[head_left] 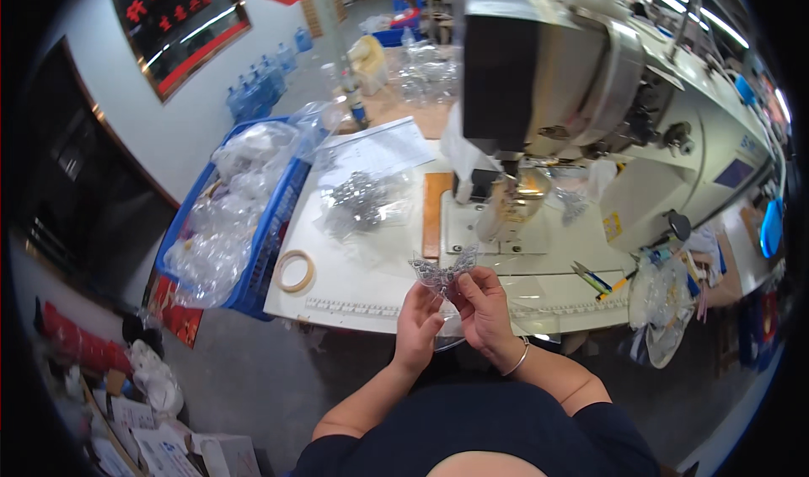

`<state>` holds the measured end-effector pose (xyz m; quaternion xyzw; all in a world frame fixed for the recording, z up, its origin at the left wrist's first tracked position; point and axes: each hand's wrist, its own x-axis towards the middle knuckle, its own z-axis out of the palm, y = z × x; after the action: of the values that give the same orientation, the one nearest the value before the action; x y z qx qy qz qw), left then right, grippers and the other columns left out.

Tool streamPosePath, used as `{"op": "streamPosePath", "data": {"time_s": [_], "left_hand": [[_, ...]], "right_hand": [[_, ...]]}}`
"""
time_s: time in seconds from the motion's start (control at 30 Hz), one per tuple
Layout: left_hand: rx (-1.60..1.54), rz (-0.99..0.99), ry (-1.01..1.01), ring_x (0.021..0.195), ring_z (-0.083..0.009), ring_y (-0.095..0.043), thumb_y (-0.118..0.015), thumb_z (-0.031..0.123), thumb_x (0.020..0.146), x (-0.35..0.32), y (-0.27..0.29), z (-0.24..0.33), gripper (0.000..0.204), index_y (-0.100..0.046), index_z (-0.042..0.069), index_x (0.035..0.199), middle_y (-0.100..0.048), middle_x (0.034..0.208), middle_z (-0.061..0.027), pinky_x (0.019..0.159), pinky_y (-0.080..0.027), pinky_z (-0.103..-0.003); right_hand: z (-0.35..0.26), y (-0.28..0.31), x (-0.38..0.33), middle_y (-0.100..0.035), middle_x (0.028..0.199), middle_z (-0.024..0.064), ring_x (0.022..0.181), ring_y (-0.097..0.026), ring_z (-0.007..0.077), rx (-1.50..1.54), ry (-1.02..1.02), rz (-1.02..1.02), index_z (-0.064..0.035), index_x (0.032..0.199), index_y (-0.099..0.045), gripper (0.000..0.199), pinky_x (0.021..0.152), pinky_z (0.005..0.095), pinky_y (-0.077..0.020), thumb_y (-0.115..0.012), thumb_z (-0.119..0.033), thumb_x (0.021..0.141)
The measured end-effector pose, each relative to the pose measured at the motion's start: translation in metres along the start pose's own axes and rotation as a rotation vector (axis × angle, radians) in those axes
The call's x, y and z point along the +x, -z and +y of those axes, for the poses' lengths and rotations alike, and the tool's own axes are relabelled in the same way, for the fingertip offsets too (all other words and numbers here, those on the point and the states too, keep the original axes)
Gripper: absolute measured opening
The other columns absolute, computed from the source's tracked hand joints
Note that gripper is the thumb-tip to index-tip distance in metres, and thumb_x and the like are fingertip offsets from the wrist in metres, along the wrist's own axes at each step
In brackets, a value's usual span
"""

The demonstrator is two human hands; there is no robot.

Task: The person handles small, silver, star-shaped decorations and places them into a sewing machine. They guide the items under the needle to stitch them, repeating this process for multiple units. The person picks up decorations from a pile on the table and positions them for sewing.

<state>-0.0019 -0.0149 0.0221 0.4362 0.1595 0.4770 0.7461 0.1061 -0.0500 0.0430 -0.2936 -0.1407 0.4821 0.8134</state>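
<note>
A silvery-grey, lacy piece shaped like a butterfly (444,273) is held up over the front edge of the sewing table. My right hand (485,310) pinches it near its middle between thumb and fingers. On its other side, my left hand (416,325) has its fingers closed against the lower part of the piece. Just beyond my hands stands a large industrial sewing machine (674,182), its needle area (508,192) over a metal plate. Left of the machine, a pile of similar silvery pieces (362,203) lies on clear plastic.
A blue crate (274,233) full of clear plastic bags stands at the table's left. A tape roll (295,271), a ruler strip (354,307) and paper sheets (379,148) lie on the table. Thread snips (591,280) sit at the right, near plastic bags (660,296).
</note>
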Motion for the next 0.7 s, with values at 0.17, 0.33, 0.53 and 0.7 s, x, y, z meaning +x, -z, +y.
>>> {"op": "streamPosePath", "data": {"time_s": [0.17,0.33,0.53,0.7], "left_hand": [[-0.399,0.006,0.134,0.115,-0.0216,-0.049,-0.064,0.019,0.084,0.019,-0.009,0.005,0.062,-0.032,0.002,0.134,-0.049,0.125,-0.0128,0.100,-0.037,-0.036],[-0.374,0.070,-0.064,0.107,-0.0209,-0.055,-0.053,-0.005,0.084,0.023,-0.012,-0.011,0.043,-0.041,0.004,0.125,-0.055,0.116,-0.0132,0.095,-0.043,-0.034],[-0.486,-0.029,0.028,0.116,-0.0200,-0.046,-0.067,0.020,0.081,0.024,-0.017,-0.016,0.064,-0.033,0.007,0.133,-0.048,0.123,-0.0085,0.101,-0.036,-0.035],[-0.483,-0.090,0.191,0.129,-0.0218,-0.033,-0.070,0.030,0.079,0.007,-0.026,-0.023,0.080,-0.022,0.000,0.137,-0.034,0.138,-0.0096,0.108,-0.026,-0.034]], "right_hand": [[0.009,-0.011,-0.004,-0.061,0.089,0.0042,0.081,-0.061,0.0133,0.015,-0.001,0.006,-0.0064,0.095,-0.056,0.012,0.075,0.0274,-0.0527,-0.061,-0.002,0.085],[0.010,-0.011,0.002,-0.062,0.087,0.0055,0.079,-0.061,0.0128,-0.075,0.168,0.021,-0.0050,0.094,-0.056,0.013,0.073,0.0262,-0.0518,-0.062,-0.001,0.084],[0.009,-0.007,0.005,-0.060,0.083,0.0033,0.075,-0.057,0.0104,-0.111,0.174,0.005,-0.0036,0.094,-0.056,0.011,0.069,0.0227,-0.0485,-0.061,0.000,0.084],[0.003,-0.016,0.009,-0.061,0.084,0.0029,0.072,-0.055,0.0086,0.016,0.089,0.046,-0.0064,0.091,-0.056,0.007,0.068,0.0217,-0.0474,-0.060,-0.003,0.086]]}}
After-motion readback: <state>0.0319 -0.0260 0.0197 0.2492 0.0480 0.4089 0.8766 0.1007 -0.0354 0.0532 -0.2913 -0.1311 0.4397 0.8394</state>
